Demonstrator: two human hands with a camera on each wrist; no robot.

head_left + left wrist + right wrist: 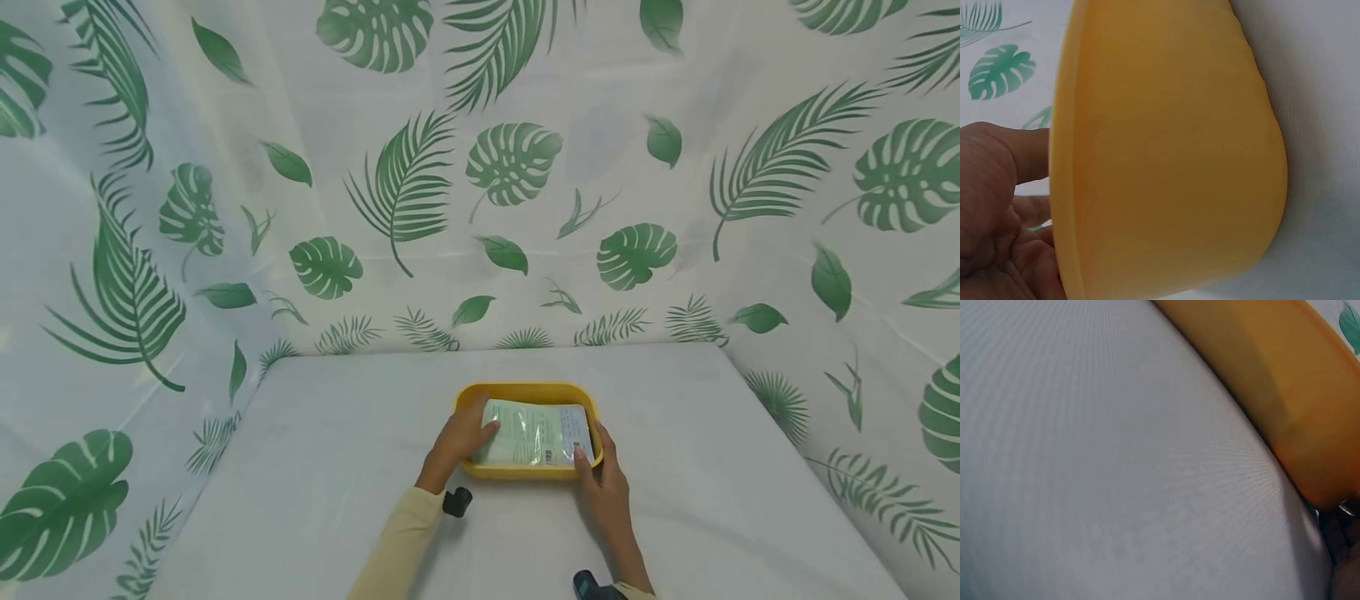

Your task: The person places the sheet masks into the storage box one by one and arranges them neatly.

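Observation:
A yellow plastic tub with rounded corners sits on the table. Inside it lies a pale green, glossy plastic packet with print and a bluish right end. My left hand reaches over the tub's left rim and holds the packet's left end, thumb on top; its other fingertips are hidden. At the right front corner, my right hand grips the tub, thumb over the rim and fingers along the outer right side. The left wrist view shows the tub's wall close up, beside the left hand.
A white cloth-covered table surrounds the tub. Behind and at both sides hangs a white curtain with green leaf prints. Dark wrist devices sit on both forearms.

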